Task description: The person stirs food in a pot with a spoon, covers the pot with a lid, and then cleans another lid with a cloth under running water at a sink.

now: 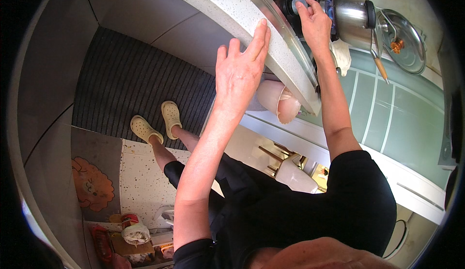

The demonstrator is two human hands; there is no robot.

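My left hand (241, 65) rests on the edge of the white speckled countertop (250, 25), back of the hand up, fingers apart. It holds nothing; the thumb is hidden. My right hand (314, 23) pinches a round gas stove knob (298, 5) between thumb and fingers. Beside that hand a stainless steel pot (350, 16) with a black handle stands on the burner, and a blue flame (330, 11) shows at its base. A glass pot lid (403, 41) leans behind the pot. A wooden-handled utensil (379, 65) lies near the lid.
A light cloth (340, 56) hangs by the stove. Below the counter's end is a pink bin (272, 96). Green glass panels (403, 112) in white frames stand at the right. A dark ribbed mat (141, 76) lies under cream clogs (145, 128). Packages and a cardboard box (134, 245) sit lower left.
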